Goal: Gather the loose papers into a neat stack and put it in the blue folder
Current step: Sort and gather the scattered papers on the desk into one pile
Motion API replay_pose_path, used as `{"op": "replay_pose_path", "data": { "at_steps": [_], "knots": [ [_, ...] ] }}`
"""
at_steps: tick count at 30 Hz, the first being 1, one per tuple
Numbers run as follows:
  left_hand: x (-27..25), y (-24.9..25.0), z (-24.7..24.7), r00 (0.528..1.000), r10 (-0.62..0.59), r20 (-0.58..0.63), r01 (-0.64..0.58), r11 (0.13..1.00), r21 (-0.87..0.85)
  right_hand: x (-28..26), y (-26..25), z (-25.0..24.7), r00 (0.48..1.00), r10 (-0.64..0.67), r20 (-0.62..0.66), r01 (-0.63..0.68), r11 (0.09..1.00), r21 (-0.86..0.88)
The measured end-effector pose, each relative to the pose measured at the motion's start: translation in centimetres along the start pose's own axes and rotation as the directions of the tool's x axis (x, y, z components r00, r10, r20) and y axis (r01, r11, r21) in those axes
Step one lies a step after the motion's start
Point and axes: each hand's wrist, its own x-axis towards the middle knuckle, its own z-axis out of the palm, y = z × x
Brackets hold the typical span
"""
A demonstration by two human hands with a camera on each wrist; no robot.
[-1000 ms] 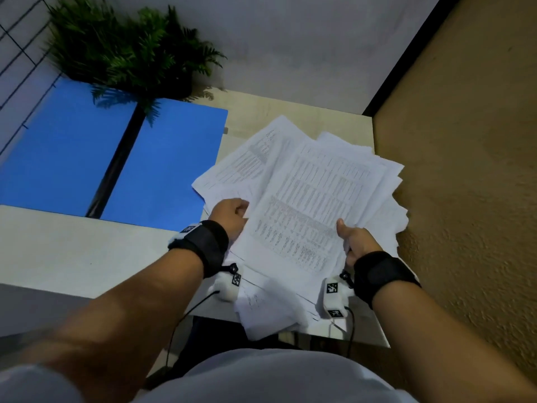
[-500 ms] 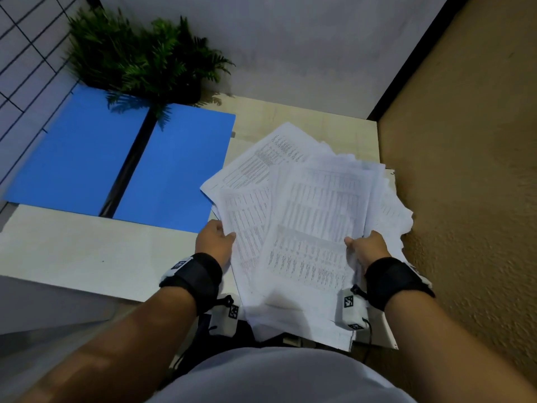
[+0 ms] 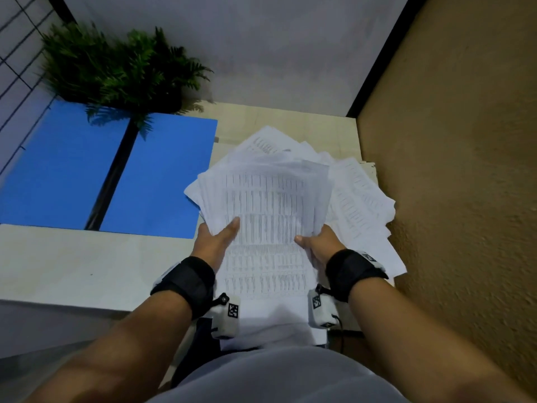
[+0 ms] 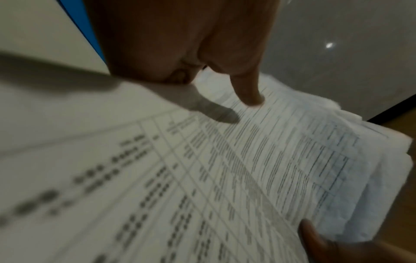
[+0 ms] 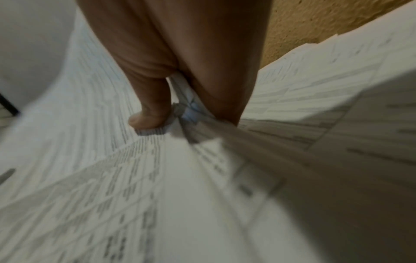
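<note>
A fanned bundle of white printed papers (image 3: 267, 216) is held above the table's right end. My left hand (image 3: 219, 237) grips the bundle's left edge, thumb on top of the top sheet (image 4: 247, 169). My right hand (image 3: 315, 242) grips its right edge, thumb pressed on the sheets (image 5: 90, 160) and fingers underneath. More loose papers (image 3: 363, 205) lie spread on the table to the right, under the bundle. The blue folder (image 3: 157, 175) lies open and flat on the left of the table, with a dark spine down its middle.
A green potted fern (image 3: 116, 71) stands at the back, overhanging the folder's far edge. A textured tan wall (image 3: 465, 170) runs close along the table's right side. Pale bare tabletop (image 3: 87, 266) lies in front of the folder.
Both hands have drawn closer together, squeezing the spread sheets into a narrower bundle. The bundle has turned more upright and shifted slightly toward me.
</note>
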Motion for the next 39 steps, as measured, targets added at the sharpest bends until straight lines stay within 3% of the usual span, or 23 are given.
{"op": "replay_pose_path", "data": {
  "at_steps": [3,4,5,7,8,9,13,19,24,26,28,30,32,33,35,37,39],
  "knots": [
    [-0.3,-0.5,0.3,1.0,0.029,0.002,-0.029,0.999,0.035,0.1,0.2,0.2,0.999,-0.04,-0.032,0.043,0.996,0.076],
    [-0.5,-0.2,0.5,0.999,0.04,-0.022,-0.04,0.999,0.011,0.2,0.1,0.1,0.989,-0.1,-0.106,0.101,0.995,0.011],
    [-0.4,0.0,0.4,0.998,0.034,-0.055,-0.034,0.999,0.0,0.7,0.2,-0.3,0.961,-0.167,-0.218,0.142,0.982,-0.128],
    [-0.3,0.4,0.0,0.995,0.02,-0.094,-0.017,0.999,0.039,1.3,0.1,-1.9,0.853,-0.249,-0.46,0.045,0.911,-0.41],
    [-0.1,0.4,-0.4,0.995,0.016,-0.1,-0.009,0.997,0.071,1.3,0.1,-2.8,0.815,-0.231,-0.532,-0.032,0.898,-0.439],
    [0.3,0.3,-0.8,0.997,0.004,-0.078,0.004,0.995,0.096,1.4,0.3,-3.7,0.809,-0.194,-0.554,-0.068,0.906,-0.418],
    [0.2,1.4,-0.5,0.998,-0.048,-0.035,0.051,0.994,0.092,1.8,2.3,-5.4,0.93,-0.045,-0.364,-0.027,0.981,-0.19],
    [0.7,1.5,2.6,0.998,0.0,0.068,-0.012,0.986,0.165,-0.4,3.3,-4.3,0.99,0.055,-0.133,-0.057,0.998,-0.012],
    [0.9,-0.6,4.0,0.989,-0.06,0.133,0.036,0.984,0.177,-2.1,3.2,-3.7,0.988,0.138,0.071,-0.144,0.985,0.099],
    [1.1,-1.1,4.5,0.998,-0.052,0.042,0.04,0.968,0.249,-1.6,3.6,-3.7,0.996,0.093,0.012,-0.093,0.995,0.021],
    [1.0,-0.1,4.0,0.996,-0.022,-0.085,0.047,0.95,0.308,-0.7,3.7,-3.9,0.981,-0.034,-0.193,0.022,0.998,-0.063],
    [2.3,0.9,2.5,0.99,-0.019,-0.138,0.061,0.951,0.305,0.0,3.5,-5.3,0.875,-0.079,-0.477,0.022,0.992,-0.124],
    [3.7,2.0,0.8,0.986,0.002,-0.166,0.048,0.954,0.296,0.5,3.9,-6.9,0.734,0.02,-0.679,-0.082,0.995,-0.06],
    [4.6,2.3,0.0,0.983,0.005,-0.184,0.045,0.963,0.267,0.5,4.2,-7.2,0.704,0.145,-0.695,-0.126,0.989,0.079],
    [5.6,3.4,-0.6,0.979,0.014,-0.202,0.031,0.975,0.219,0.6,5.0,-7.5,0.749,0.352,-0.562,-0.143,0.913,0.382],
    [6.0,5.3,-0.3,0.974,0.063,-0.216,-0.015,0.977,0.214,0.7,5.5,-7.4,0.83,0.394,-0.394,-0.169,0.852,0.496],
    [6.8,7.5,0.4,0.968,0.126,-0.215,-0.076,0.971,0.228,1.0,5.4,-7.1,0.876,0.354,-0.328,-0.187,0.876,0.445]
  ]
}}
